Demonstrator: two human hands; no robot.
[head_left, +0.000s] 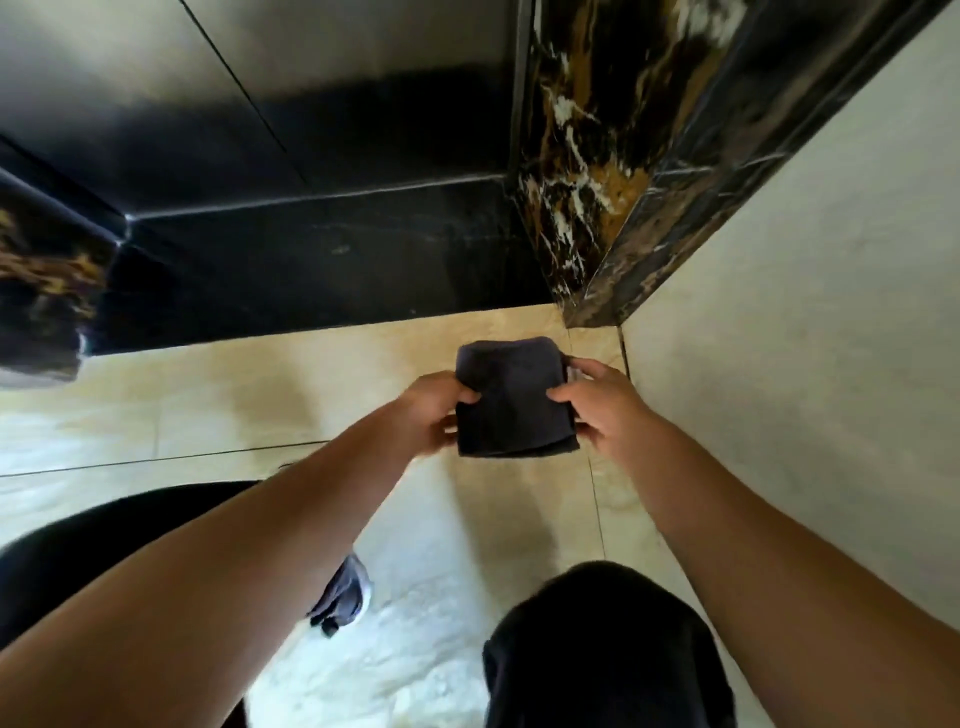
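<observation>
A dark folded cloth (511, 397) hangs in the air above the beige tiled floor, held between both hands. My left hand (428, 413) grips its left edge, thumb on top of the fabric. My right hand (597, 402) grips the right edge the same way, fingers curled behind the cloth. The cloth is a small, thick rectangle with layered edges showing at the bottom.
A black marble step or ledge (322, 270) runs across ahead. A veined black-and-gold marble column (587, 171) stands at the right, next to a pale wall (805, 322). My dark-clad knees (597, 649) and a grey shoe (343, 597) are below.
</observation>
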